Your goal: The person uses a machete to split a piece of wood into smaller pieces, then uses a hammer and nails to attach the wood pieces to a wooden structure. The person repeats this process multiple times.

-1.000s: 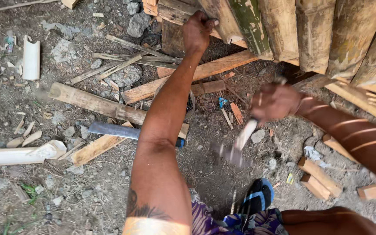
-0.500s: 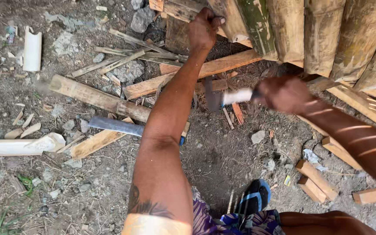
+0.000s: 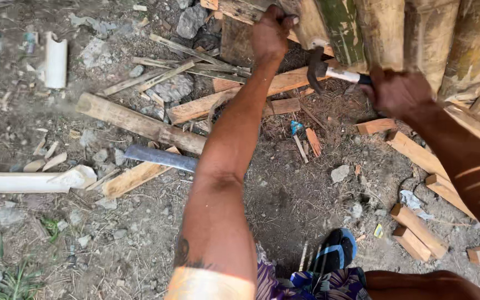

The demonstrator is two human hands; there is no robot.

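While the left hand (image 3: 271,34) is clenched around something small against the bamboo poles (image 3: 384,33), too hidden by the fingers to name, the right hand (image 3: 398,91) grips a hammer (image 3: 329,72) by its pale handle. Its dark head sits just beside a green-streaked pole, close under the left fist. To do this step well, the person should probably keep the left fingers clear of the head's path, strike squarely rather than at a slant, and hold the handle near its end for control. Short, steady blows seem safer than wide swings so close to the fist. On the dirt below lie wood offcuts (image 3: 418,225), a long blade (image 3: 159,157), a plank (image 3: 140,122) and white pipe (image 3: 29,181).
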